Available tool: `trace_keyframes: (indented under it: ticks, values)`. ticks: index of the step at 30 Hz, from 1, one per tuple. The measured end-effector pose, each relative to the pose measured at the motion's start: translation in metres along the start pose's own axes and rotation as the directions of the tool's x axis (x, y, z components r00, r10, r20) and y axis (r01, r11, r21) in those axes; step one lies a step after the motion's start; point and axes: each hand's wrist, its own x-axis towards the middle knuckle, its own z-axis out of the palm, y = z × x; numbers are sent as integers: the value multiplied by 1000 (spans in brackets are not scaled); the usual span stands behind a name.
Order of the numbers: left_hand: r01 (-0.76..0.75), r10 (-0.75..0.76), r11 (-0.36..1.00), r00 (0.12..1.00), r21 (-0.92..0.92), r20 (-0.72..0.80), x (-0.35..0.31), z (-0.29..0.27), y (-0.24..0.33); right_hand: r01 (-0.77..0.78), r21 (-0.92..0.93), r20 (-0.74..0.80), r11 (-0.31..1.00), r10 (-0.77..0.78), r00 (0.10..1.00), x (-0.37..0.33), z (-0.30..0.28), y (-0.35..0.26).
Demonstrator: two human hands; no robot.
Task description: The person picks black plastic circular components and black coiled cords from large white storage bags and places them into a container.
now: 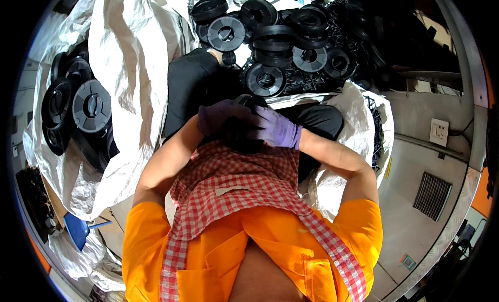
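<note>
Both my hands wear purple gloves and meet over my lap, in front of a red-and-white checked apron [234,172]. Between them is a black round plastic part [244,138], dark and partly covered by my fingers. My left hand [222,116] curls around its left side. On its right side, the fingers of my right hand [276,127] press against it. Just beyond lies a heap of similar black plastic wheels; the closest is a spoked black wheel [265,80].
A white woven sack [125,57] at the left holds several black wheels [92,105]. Thin black scraps [301,82] lie among the heap ahead. Another white sack [343,166] with black scraps stands right of my knee. Farther right is a grey machine panel with a socket [439,132] and a vent [432,196].
</note>
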Motion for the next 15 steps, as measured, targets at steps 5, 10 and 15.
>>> trace_keyframes:
  ticks: [5,10,15]
  values:
    - [-242,244,970,943,37,-227,4,43,2,-493,731,-137,472,809,571,8,19,-8]
    - [-185,733,246,677,951,-58,15,44,-40,-309,304,-178,901,372,911,7,46,23]
    - [-407,415,908,837,103,-356,8,42,-26,-402,564,-374,721,657,655,20,11,2]
